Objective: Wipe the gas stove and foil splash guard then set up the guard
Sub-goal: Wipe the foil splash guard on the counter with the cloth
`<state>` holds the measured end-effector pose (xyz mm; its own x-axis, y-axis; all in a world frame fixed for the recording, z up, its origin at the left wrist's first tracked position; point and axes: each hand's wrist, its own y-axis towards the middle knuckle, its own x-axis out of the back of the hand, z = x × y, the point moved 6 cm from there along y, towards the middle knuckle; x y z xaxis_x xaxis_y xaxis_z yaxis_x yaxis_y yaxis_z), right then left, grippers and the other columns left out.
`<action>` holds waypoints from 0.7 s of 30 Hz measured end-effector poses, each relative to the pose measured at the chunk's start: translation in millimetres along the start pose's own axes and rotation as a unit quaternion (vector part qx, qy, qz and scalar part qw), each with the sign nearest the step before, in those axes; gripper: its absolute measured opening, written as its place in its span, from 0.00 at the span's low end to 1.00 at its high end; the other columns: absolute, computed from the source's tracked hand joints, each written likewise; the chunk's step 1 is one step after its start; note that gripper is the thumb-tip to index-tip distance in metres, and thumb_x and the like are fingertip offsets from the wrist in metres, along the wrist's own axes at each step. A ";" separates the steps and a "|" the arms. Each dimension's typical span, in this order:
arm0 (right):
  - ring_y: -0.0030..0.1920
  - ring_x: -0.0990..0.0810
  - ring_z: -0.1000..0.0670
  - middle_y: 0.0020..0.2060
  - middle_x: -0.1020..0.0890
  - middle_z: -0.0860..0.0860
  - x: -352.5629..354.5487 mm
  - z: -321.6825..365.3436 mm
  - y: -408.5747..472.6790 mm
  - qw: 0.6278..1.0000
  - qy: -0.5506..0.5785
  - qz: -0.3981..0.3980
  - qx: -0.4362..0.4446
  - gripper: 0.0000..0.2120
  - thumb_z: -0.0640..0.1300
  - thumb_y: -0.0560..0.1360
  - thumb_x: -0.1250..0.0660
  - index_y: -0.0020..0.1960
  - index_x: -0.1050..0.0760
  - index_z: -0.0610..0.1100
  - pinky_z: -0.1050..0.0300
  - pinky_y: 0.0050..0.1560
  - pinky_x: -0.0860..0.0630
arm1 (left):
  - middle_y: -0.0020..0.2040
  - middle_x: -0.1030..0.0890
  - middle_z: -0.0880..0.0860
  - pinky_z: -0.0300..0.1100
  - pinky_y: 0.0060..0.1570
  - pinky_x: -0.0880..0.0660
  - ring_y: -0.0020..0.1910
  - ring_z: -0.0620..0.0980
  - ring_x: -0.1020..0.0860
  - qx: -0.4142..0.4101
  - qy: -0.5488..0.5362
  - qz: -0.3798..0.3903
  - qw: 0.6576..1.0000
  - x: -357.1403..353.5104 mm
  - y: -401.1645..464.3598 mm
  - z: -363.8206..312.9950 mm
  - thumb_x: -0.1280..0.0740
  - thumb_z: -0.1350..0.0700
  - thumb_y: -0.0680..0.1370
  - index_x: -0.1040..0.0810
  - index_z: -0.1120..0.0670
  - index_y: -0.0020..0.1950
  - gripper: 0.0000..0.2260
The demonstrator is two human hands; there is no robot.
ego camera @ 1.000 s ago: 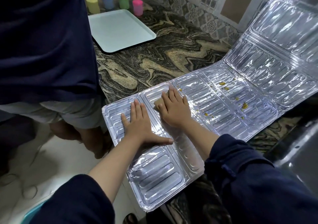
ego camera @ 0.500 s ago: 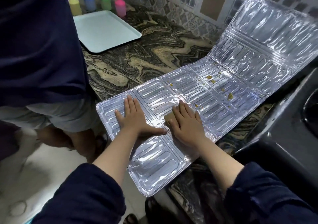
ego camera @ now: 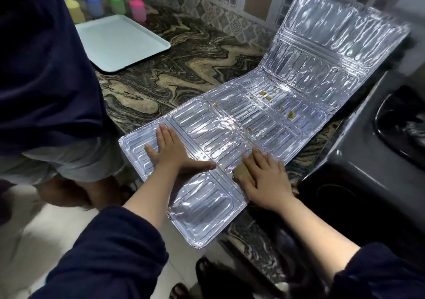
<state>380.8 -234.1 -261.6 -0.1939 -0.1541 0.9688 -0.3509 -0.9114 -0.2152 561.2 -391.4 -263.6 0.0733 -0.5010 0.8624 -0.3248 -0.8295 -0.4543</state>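
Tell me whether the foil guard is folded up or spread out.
Mostly spread: the foil guard lies flat on the counter, only its far panels bent up against the tiled wall.

I count two hands of mine, my left hand (ego camera: 171, 154) and my right hand (ego camera: 264, 179), both flat on one foil splash guard (ego camera: 230, 124). Under my right fingers is one tan cloth (ego camera: 240, 171). At eleven o'clock I count four small bottles: one yellow bottle (ego camera: 74, 10), one blue bottle (ego camera: 93, 3), one green bottle (ego camera: 116, 2), one pink bottle (ego camera: 137, 9). Beside them lies one pale tray (ego camera: 119, 41). One black stove (ego camera: 368, 160) sits at three o'clock.
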 end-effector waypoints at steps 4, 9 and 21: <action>0.76 0.48 0.41 0.78 0.52 0.52 4.7 -5.6 -17.5 0.998 -0.061 0.026 -0.010 0.49 0.73 0.60 0.66 0.78 0.49 0.56 0.44 0.74 0.51 | 0.74 0.73 0.61 0.69 0.68 0.59 0.74 0.59 0.71 0.000 0.007 0.009 1.000 0.6 -2.3 -1.3 0.44 0.15 0.43 0.70 0.63 0.74 0.77; 0.69 0.39 0.34 0.75 0.45 0.44 17.3 3.7 -24.8 0.986 -0.132 0.103 -0.022 0.42 0.71 0.70 0.48 0.77 0.47 0.49 0.41 0.68 0.37 | 0.74 0.73 0.61 0.69 0.68 0.59 0.74 0.59 0.71 0.001 0.004 0.015 1.000 1.2 -1.7 -1.3 0.44 0.15 0.42 0.70 0.63 0.74 0.78; 0.47 0.21 0.45 0.43 0.19 0.49 123.2 73.6 100.2 0.978 -0.130 0.121 0.112 0.20 0.62 0.68 0.33 0.47 0.20 0.45 0.54 0.48 0.25 | 0.71 0.76 0.64 0.68 0.69 0.60 0.72 0.62 0.73 0.068 0.034 0.100 0.992 3.1 -10.3 13.5 0.33 0.20 0.43 0.74 0.65 0.71 0.80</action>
<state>389.2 -372.5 -154.8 0.0036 -0.4416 0.8972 -0.1090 -0.8921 -0.4386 577.5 -387.8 -259.3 -0.0453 -0.6455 0.7624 -0.1954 -0.7427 -0.6405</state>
